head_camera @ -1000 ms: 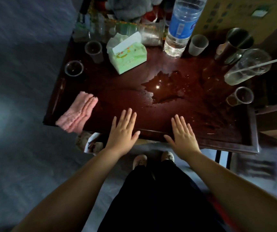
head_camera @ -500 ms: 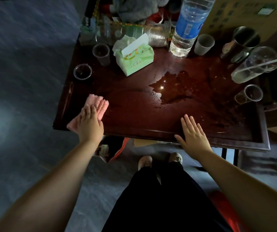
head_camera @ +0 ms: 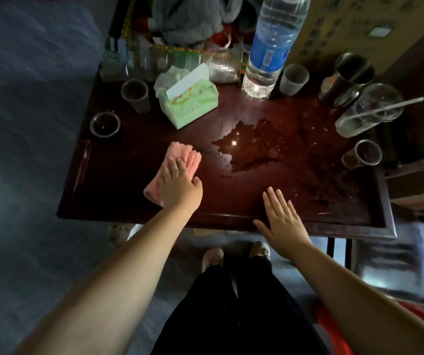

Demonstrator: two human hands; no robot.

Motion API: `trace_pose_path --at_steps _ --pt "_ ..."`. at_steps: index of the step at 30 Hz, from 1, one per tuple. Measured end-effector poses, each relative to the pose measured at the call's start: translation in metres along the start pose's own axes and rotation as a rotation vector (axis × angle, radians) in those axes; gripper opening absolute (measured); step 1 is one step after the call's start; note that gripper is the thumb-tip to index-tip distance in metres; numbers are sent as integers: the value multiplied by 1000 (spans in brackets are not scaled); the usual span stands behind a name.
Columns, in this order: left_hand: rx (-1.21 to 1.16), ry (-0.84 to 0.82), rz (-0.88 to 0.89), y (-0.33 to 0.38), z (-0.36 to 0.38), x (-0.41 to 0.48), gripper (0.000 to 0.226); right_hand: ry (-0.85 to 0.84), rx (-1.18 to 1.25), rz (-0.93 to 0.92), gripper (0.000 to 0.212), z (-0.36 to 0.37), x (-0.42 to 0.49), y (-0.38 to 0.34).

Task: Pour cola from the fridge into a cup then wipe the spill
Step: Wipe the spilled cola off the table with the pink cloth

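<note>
- Folded cloth [head_camera: 180, 162] under the left hand: salmon pink, ribbed in soft stripes
- Table [head_camera: 134, 201]: dark reddish-brown wood, glossy
- Spill [head_camera: 257, 147] at the table's middle: brown, with a bright white glint
- Tissue pack [head_camera: 193, 106] at the far left: pale green with small orange and yellow marks, white tissue on top
- Water bottle [head_camera: 272, 47] at the far side: clear, with a blue label
- Small cup [head_camera: 294, 79] just right of the bottle: frosted pale grey
- Trousers [head_camera: 239, 311] at the near edge: black
- Floor [head_camera: 26, 98] to the left: mottled blue-grey
</note>
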State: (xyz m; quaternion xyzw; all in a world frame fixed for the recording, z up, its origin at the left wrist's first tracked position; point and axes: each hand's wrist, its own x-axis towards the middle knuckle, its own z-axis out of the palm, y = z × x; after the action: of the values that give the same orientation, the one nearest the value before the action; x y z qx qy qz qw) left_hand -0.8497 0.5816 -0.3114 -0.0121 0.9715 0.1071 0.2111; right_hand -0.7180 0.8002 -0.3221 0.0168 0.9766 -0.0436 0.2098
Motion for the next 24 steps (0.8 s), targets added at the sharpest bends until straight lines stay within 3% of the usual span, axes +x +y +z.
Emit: trace_pose_path --at_steps 3,5,8,13,20,24 --pt "122 131 220 -18 -28 9 54 -5 14 -11 106 -1 1 1" --pt "270 211 436 -44 -31 16 59 26 -5 -16 99 -2 2 2" --pt "475 149 642 -68 -7 22 67 45 19 -30 85 -6 4 10" --pt "396 98 583 -66 18 30 71 194 91 17 81 -8 18 26" --pt "162 252 233 -9 32 36 64 264 186 160 68 5 33 33" --pt "116 325 200 26 34 47 63 276 225 149 64 5 35 35"
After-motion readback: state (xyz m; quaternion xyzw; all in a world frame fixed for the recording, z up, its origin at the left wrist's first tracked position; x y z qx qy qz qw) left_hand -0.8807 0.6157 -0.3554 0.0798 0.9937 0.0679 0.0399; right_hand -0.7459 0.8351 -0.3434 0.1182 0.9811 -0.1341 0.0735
